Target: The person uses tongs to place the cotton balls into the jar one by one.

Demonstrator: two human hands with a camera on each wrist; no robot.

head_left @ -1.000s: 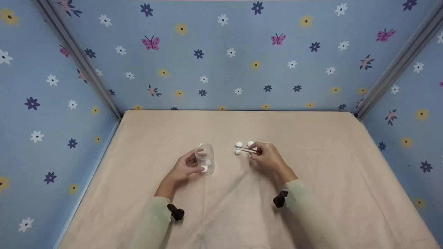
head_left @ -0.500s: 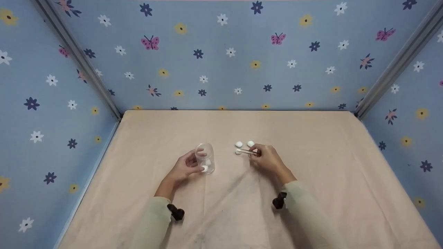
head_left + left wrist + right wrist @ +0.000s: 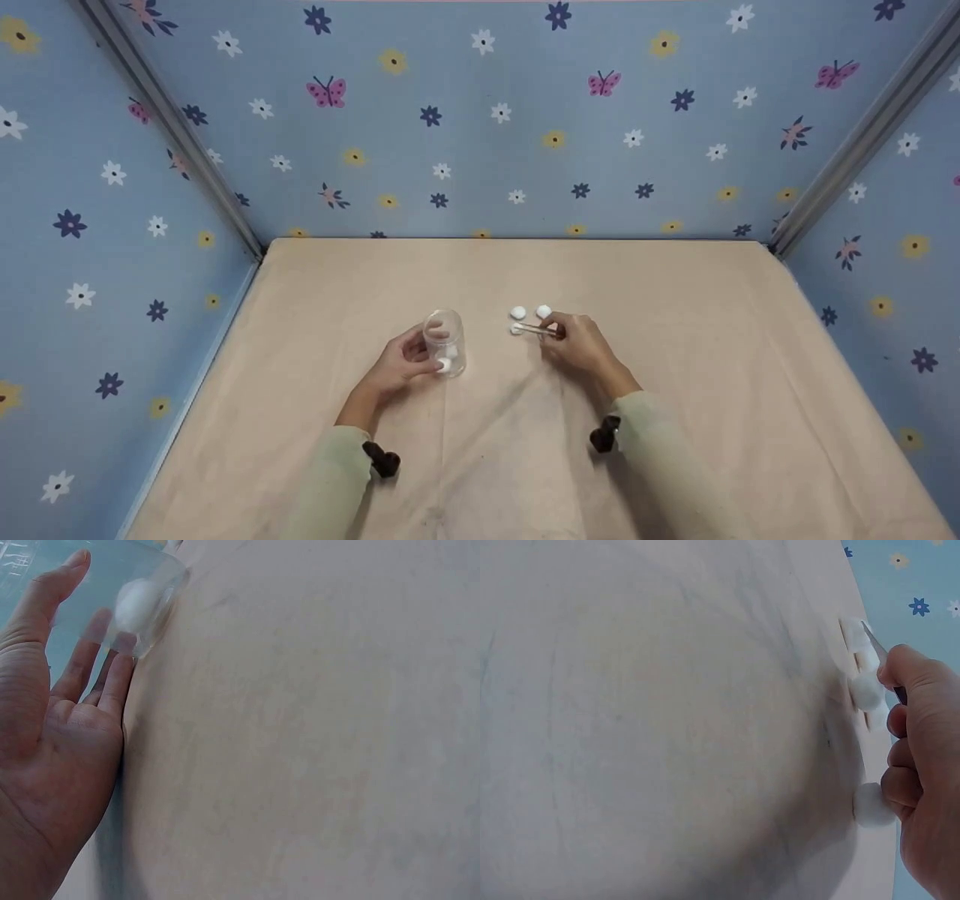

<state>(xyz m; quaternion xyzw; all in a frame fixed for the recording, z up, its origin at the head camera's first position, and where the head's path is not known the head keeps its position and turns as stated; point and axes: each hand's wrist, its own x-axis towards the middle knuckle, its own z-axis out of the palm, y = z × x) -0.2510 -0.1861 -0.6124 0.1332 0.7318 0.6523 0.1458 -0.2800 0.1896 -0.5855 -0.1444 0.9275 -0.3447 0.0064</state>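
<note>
My left hand grips a clear plastic cup, standing on the cloth. White cotton balls show through the wall near its base. To the right, my right hand pinches a pair of tweezers, pointing left. Their tips meet at the nearest-left cotton ball. Behind it lies another cotton ball, with one more cotton ball just beyond my right fingers. In the right wrist view a further cotton ball sits beside the curled fingers, and the tweezers' tip overlaps the farthest ball.
A pale beige cloth with creases covers the table. Blue flower-patterned panels rise at the back and both sides, with grey metal posts at the corners. Black wrist devices sit on both sleeves.
The tweezers' two arms have come together at the near-left cotton ball, and my right hand has shifted slightly toward me. The left hand and cup have stayed still.
</note>
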